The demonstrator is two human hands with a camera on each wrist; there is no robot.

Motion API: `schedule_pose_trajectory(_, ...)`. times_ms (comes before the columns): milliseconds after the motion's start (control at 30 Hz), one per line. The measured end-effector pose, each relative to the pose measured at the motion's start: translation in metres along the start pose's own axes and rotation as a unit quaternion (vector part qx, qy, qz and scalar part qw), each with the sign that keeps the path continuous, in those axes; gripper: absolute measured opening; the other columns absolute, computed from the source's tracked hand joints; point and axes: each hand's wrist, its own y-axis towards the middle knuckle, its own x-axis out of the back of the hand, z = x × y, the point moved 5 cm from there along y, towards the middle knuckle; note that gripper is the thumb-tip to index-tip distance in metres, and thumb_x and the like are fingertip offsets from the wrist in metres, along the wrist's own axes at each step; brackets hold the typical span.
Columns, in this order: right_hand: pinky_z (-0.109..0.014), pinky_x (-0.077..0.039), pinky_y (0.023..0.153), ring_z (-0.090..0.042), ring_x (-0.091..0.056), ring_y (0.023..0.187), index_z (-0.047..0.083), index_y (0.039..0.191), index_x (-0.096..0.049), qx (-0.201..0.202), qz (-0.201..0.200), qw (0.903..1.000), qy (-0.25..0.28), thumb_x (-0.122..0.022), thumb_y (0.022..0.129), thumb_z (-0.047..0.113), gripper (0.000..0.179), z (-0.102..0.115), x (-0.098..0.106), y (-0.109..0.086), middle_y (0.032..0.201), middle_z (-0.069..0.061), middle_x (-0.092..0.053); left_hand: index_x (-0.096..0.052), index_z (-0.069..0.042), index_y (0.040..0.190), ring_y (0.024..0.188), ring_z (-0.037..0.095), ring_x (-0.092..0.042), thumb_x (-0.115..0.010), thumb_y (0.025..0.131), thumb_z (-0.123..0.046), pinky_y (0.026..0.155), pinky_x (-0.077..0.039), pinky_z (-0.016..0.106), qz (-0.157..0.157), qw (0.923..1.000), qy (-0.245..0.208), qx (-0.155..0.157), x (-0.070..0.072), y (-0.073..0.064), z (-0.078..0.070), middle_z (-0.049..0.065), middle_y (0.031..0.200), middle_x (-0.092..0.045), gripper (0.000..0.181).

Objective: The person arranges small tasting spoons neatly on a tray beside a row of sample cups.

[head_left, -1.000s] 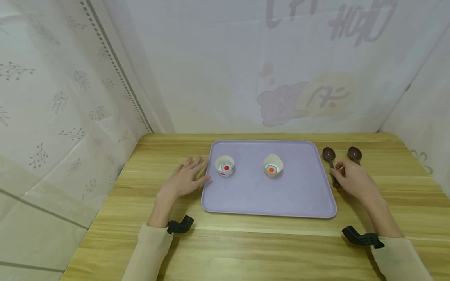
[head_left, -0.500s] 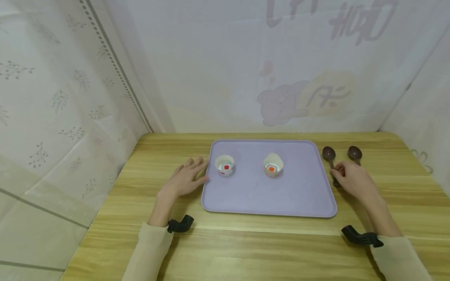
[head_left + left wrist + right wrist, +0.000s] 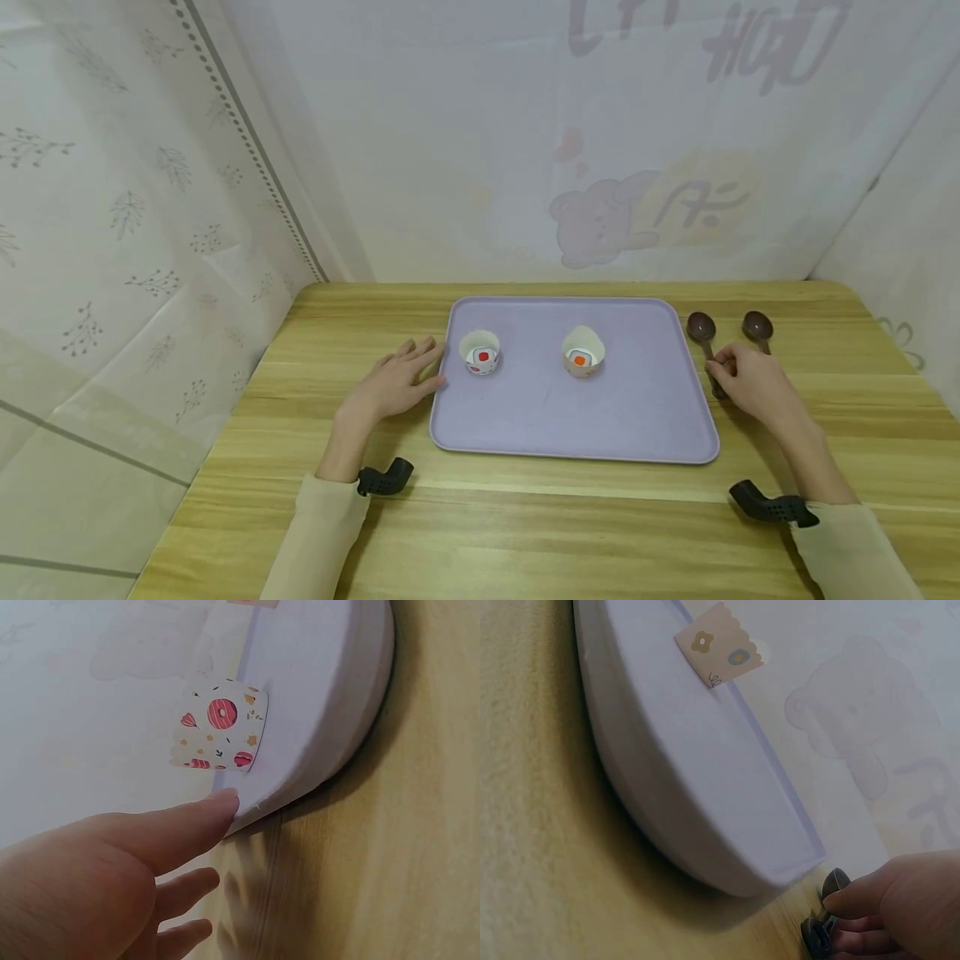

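Note:
My right hand (image 3: 753, 382) pinches the handle of a dark brown spoon (image 3: 701, 327), which lies on the table beside the tray's right edge. In the right wrist view, its round bowl (image 3: 835, 880) shows past my thumb. A second brown spoon (image 3: 757, 325) lies just to the right, its handle mostly hidden behind that hand. Fingers spread, my left hand (image 3: 393, 385) is at the left rim of the lilac tray (image 3: 637, 417), thumb tip right at the edge. On the tray stand a white patterned paper baking cup (image 3: 480, 353) and a beige one (image 3: 582, 353).
A red-marked piece (image 3: 483, 357) lies in the white cup and an orange-marked piece (image 3: 579, 360) in the beige one. Wood-grain table (image 3: 525, 533) surrounds the tray. Behind it hangs a printed curtain (image 3: 450, 167).
My right fingertips have moved slightly left and down onto the spoon's handle. My left thumb has shifted a touch left; the spoons, tray and cups stay in place.

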Motion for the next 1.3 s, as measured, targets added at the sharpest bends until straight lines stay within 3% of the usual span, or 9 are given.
schedule_pose_trajectory(267,-0.043,-0.050,0.064,-0.030,-0.062,0.074,-0.012,0.099,-0.061,-0.008,0.009,0.9999,0.011,-0.061,0.101,0.016,0.028,-0.0044,-0.0006,0.0008,0.080,-0.015,-0.064,-0.034,-0.016,0.159,0.149,0.047,-0.021,-0.052,0.105,-0.043,0.116,-0.020,0.068,0.005,0.9999,-0.016,0.000,-0.0003,-0.0004,0.0000,0.016,0.162,-0.030,0.064)
schedule_pose_trajectory(733,-0.036,-0.048,0.062,-0.028,-0.061,0.074,-0.011,0.101,-0.061,-0.018,0.023,0.9993,0.024,-0.059,0.102,0.017,0.028,-0.0023,-0.0005,-0.0013,0.082,-0.015,-0.065,-0.033,-0.015,0.159,0.148,0.049,-0.020,-0.053,0.105,-0.040,0.116,-0.019,0.068,0.007,0.9997,-0.026,-0.002,0.0002,-0.0001,-0.0002,0.018,0.162,-0.030,0.063)
schedule_pose_trajectory(1033,-0.038,-0.050,0.064,-0.028,-0.063,0.075,-0.010,0.100,-0.063,-0.010,0.008,0.9995,0.029,-0.062,0.101,0.016,0.026,-0.0004,-0.0001,0.0008,0.082,-0.014,-0.067,-0.032,-0.015,0.160,0.149,0.048,-0.019,-0.053,0.105,-0.040,0.116,-0.018,0.068,0.011,0.9995,-0.028,0.003,-0.0001,-0.0002,0.0001,0.018,0.162,-0.028,0.063)
schedule_pose_trajectory(1300,-0.032,-0.048,0.061,-0.023,-0.061,0.072,-0.009,0.099,-0.063,-0.010,0.003,0.9992,0.038,-0.063,0.100,0.015,0.024,0.0004,0.0014,0.0000,0.080,-0.011,-0.067,-0.031,-0.016,0.160,0.149,0.048,-0.018,-0.052,0.105,-0.040,0.116,-0.018,0.069,0.013,0.9995,-0.028,0.002,-0.0020,0.0006,0.0004,0.018,0.163,-0.028,0.064)
